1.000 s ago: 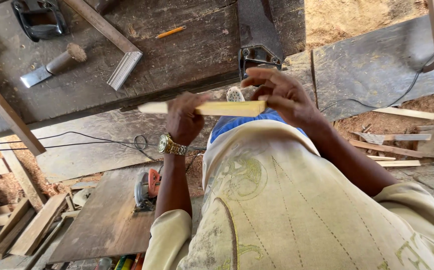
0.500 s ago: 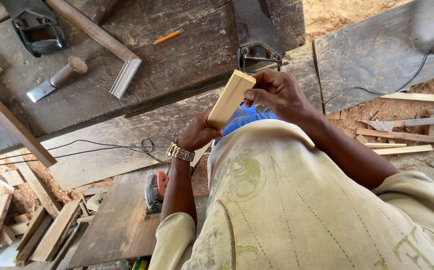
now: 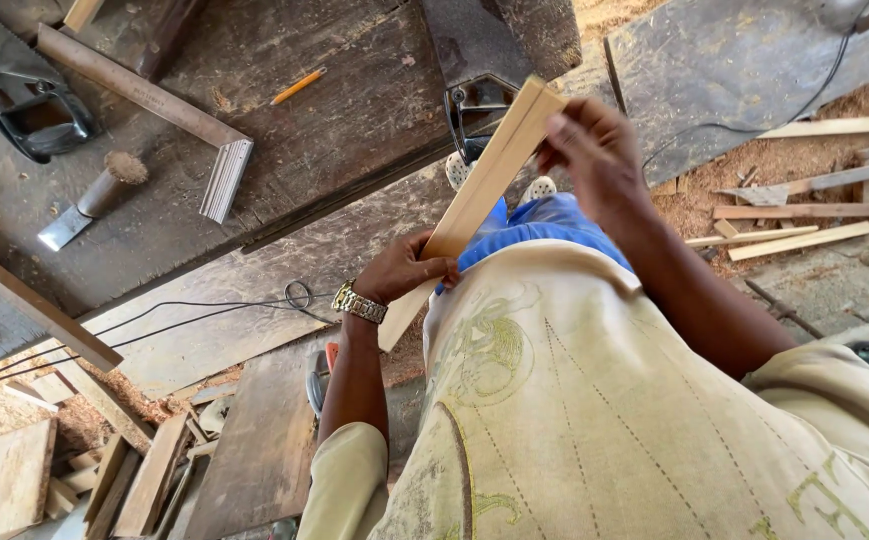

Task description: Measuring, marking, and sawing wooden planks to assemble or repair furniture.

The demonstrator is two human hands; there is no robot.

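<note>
Head view shows both hands lifted above the counter [image 3: 254, 190], holding a pale wooden strip [image 3: 479, 190] on a slant: the left hand [image 3: 404, 268] has its grip closed round the lower part, thumb across the face, and the right hand [image 3: 594, 155] pinches the upper end between fingers and thumb. What could go wrong, as I judge it: the strip is long and thin and held only at two spots, so a slack pinch at the top could let it swing down onto the counter below, and fingers sliding along a raw sawn edge could pick up a splinter. Beyond the left grip, the dark, scuffed wooden counter carries a chisel [image 3: 89, 205] with a round wooden handle, a metal-edged square [image 3: 154, 110], an orange pencil [image 3: 299, 86] and a dark hand plane [image 3: 39, 118], all well apart from the strip. A thin cable [image 3: 204, 310] loops over a lighter board just under the left wrist. Past the right grip lie sawdust [image 3: 784, 160] and loose offcut sticks [image 3: 804, 235]; board scraps [image 3: 14, 480] pile up far below the left elbow.
</note>
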